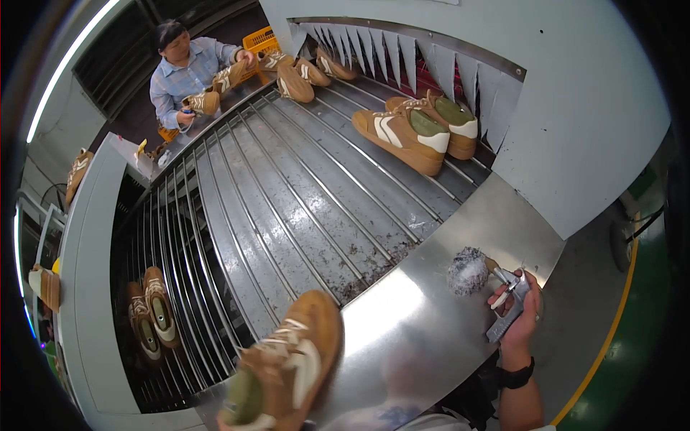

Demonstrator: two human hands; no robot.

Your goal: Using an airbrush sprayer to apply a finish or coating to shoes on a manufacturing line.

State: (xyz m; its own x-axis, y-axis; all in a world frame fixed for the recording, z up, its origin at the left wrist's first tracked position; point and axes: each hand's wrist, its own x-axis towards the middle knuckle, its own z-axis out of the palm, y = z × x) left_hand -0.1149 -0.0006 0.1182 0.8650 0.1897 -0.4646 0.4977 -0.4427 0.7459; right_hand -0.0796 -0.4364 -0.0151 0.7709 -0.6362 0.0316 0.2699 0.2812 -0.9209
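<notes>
My right hand [527, 312] is closed around a grey metal pistol-grip spray or blow gun [507, 322], with a finger at its trigger. A fuzzy grey-white ball [467, 271] is at the front of its nozzle, over the bare metal sheet [392, 316]. At the lower edge a brown lace-up sneaker [291, 359] with cream stripes and olive lining tilts with its toe up. Its heel end is slightly blurred. My left hand does not show, so I cannot tell whether it holds this sneaker.
Metal rods form a conveyor [280, 194] beyond the sheet. A pair of sneakers [413, 133] sits by a strip curtain [481, 86]; several more lie farther off. Another pair [152, 316] rests on lower rods at left. Across the conveyor a co-worker [190, 68] handles sneakers.
</notes>
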